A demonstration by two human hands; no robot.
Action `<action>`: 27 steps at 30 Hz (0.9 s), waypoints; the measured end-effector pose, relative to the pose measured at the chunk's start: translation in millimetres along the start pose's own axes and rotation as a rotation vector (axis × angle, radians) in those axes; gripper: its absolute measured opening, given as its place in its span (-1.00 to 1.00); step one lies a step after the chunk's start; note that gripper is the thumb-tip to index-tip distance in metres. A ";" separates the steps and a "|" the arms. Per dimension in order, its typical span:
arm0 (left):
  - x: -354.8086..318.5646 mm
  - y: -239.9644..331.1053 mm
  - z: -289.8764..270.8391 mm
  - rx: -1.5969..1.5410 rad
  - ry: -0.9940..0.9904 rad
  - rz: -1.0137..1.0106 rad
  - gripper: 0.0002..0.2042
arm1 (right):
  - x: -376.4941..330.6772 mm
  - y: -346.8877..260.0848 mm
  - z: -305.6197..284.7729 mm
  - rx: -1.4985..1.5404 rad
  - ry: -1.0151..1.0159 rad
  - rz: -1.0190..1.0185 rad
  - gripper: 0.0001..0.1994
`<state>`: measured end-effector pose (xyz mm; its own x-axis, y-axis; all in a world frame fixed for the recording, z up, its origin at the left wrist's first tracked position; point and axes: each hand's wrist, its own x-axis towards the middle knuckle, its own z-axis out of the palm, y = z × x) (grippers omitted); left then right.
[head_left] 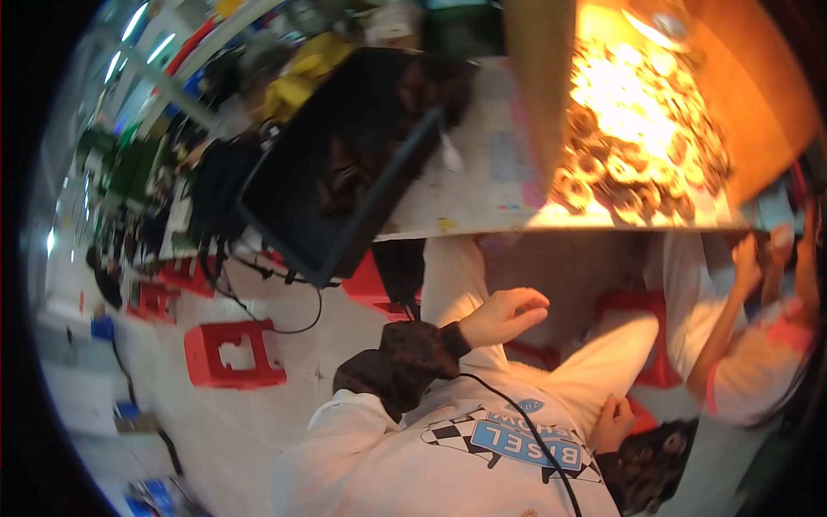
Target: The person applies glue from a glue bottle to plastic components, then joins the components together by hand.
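My left hand (506, 315) hangs above my lap, below the table's front edge. Its fingers are stretched out and slightly bent, with nothing in them. Low at the right, beside my thigh, is my right hand (614, 422). Its visible fingers are bent inward, and whatever they may hold is hidden. A dark container or bag (659, 461) with round parts in it lies just right of that hand. Ahead on the table, a heap of ring-shaped parts (629, 172) sits under a bright lamp (668, 26), well apart from both hands.
A black tray (314, 250) with several dark brown pieces juts over the table's edge at left. Upright brown boards (538, 95) flank the lit heap. Red stools (233, 355) and cables stand below. A co-worker (758, 362) sits at the right, hands raised.
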<state>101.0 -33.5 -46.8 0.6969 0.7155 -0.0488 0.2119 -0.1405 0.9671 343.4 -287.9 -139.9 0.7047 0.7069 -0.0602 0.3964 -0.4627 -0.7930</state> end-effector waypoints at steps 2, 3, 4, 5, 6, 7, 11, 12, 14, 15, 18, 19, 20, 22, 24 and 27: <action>-29.4 41.4 -41.9 -0.038 -0.098 0.116 -0.71 | 27.0 -32.1 20.7 0.068 -0.094 -0.091 -0.75; -47.3 58.9 -68.3 -0.097 -0.141 0.157 -0.70 | 37.8 -49.6 31.0 0.153 -0.173 -0.094 -0.76; -62.4 73.0 -97.5 -0.064 -0.111 0.220 -0.74 | 47.0 -66.0 41.2 0.126 -0.184 -0.107 -0.76; -78.0 84.7 -128.2 0.093 -0.014 0.235 -0.77 | 54.3 -82.5 53.5 0.169 -0.250 -0.202 -0.76; -89.5 91.3 -153.3 0.118 0.173 0.207 -0.79 | 59.1 -98.3 63.2 0.205 -0.315 -0.267 -0.77; -91.5 90.7 -174.1 0.008 0.397 0.184 -0.80 | 62.9 -113.8 73.2 0.195 -0.324 -0.420 -0.78; -73.1 65.1 -265.7 0.999 0.702 -0.053 -0.74 | 71.1 -175.4 103.4 0.225 -0.391 -0.581 -0.84; -65.2 54.5 -277.8 1.000 0.700 0.032 -0.74 | 74.1 -192.0 111.0 0.209 -0.355 -0.679 -0.85; -49.8 36.5 -292.2 1.229 0.469 -0.331 -0.72 | 85.3 -226.0 127.8 0.251 -0.281 -0.826 -0.91; -45.3 30.3 -295.8 1.226 0.480 -0.268 -0.72 | 92.1 -242.3 138.1 0.265 -0.268 -0.837 -0.90; -35.9 25.4 -302.9 1.225 0.518 -0.335 -0.78 | 118.3 -285.2 178.3 0.223 -0.233 -0.866 -0.80; -36.3 25.8 -303.8 1.223 0.575 -0.297 -0.80 | 127.5 -297.3 194.8 0.238 -0.250 -0.854 -0.75; -38.5 26.3 -305.3 1.227 0.644 -0.250 -0.81 | 135.0 -307.4 211.3 0.279 -0.291 -0.835 -0.70; -39.7 25.5 -309.9 1.105 0.680 -0.193 -0.80 | 146.6 -322.0 240.9 0.221 -0.226 -0.900 -0.68; -40.9 22.2 -319.5 0.992 0.721 -0.122 -0.79 | 153.0 -330.7 263.7 0.178 -0.176 -0.945 -0.65; -38.4 12.5 -337.5 0.510 0.727 -0.415 -0.75 | 156.0 -336.8 283.7 0.202 -0.238 -0.798 -0.62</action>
<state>-154.3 168.2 51.3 -0.0560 0.9980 -0.0297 0.7344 0.0613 0.6759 153.0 130.0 -54.2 0.1081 0.8846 0.4536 0.5929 0.3089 -0.7437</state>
